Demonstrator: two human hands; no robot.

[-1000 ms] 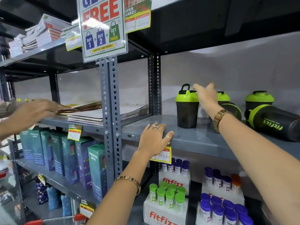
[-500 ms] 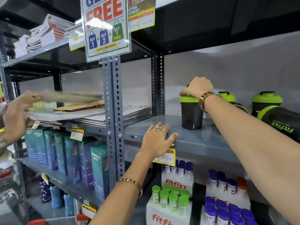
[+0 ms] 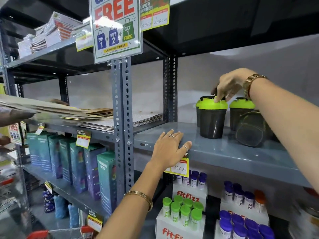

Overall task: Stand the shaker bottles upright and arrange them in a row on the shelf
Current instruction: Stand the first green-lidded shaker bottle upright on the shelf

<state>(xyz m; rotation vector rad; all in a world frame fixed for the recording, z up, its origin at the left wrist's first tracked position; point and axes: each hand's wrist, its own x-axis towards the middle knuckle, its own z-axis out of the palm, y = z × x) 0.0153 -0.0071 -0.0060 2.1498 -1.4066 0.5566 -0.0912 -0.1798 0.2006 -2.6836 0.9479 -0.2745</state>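
A dark shaker bottle with a lime-green lid [image 3: 212, 121] stands upright on the grey shelf [image 3: 224, 152]. My right hand [image 3: 229, 85] reaches over it from the right, fingers closed on the black loop of its lid. A second upright shaker [image 3: 239, 111] stands just behind to the right. In front of that one a third shaker [image 3: 250, 130] lies on its side, base toward me, partly hidden by my right forearm. My left hand [image 3: 170, 149] rests flat on the shelf's front edge, fingers apart, holding nothing.
A perforated steel post [image 3: 123, 118] divides the bays, with a promo sign [image 3: 116, 28] above. Stacked paper sheets [image 3: 120, 118] lie on the left shelf, where another person's hand [image 3: 15, 114] is moving some. Tube boxes [image 3: 186, 216] sit below, and a price tag [image 3: 178, 167] hangs by my left hand.
My right hand has come onto the front shaker's lid and shifted its grip to the loop. The view has moved right and closer. The other person's hand has pulled sheets leftward.
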